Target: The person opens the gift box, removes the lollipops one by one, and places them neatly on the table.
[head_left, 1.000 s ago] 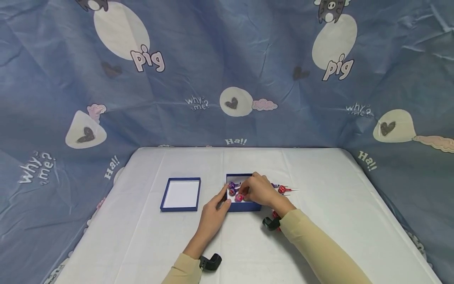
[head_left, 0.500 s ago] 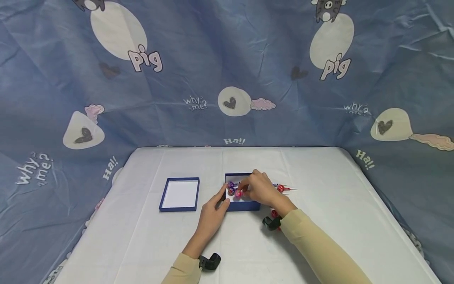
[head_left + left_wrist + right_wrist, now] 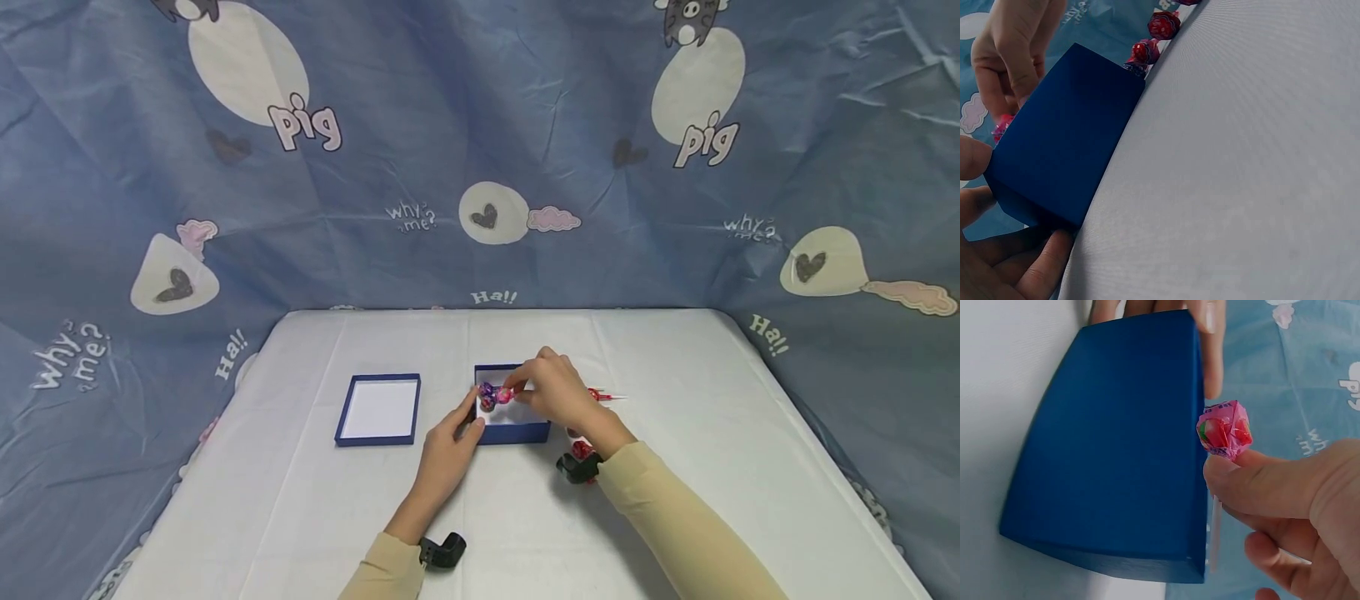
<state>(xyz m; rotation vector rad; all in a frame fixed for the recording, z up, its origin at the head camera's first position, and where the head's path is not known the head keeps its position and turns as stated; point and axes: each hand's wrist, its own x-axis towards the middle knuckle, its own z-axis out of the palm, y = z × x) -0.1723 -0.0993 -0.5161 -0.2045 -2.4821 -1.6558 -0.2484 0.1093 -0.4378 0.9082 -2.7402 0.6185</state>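
A blue open-topped box with a white inside stands mid-table. My left hand grips its left end, fingers and thumb spread along that wall. With thumb and finger, my right hand pinches a pink-wrapped lollipop by its stick just below the candy, at the box's rim in the right wrist view. In the head view that lollipop is over the box, beside purple and dark red lollipops lying at its left end. The right hand hides part of the box's right side.
A shallow blue-rimmed tray or lid, white inside, lies left of the box. Right of the box are more lollipops: a red one near the right wrist and another red lollipop partly behind the hand. Patterned blue cloth hangs behind the white table.
My right hand has moved slightly up and away with the pink lollipop, which has gone from near the box's front wall to beside the purple one. The left hand keeps its place on the box.
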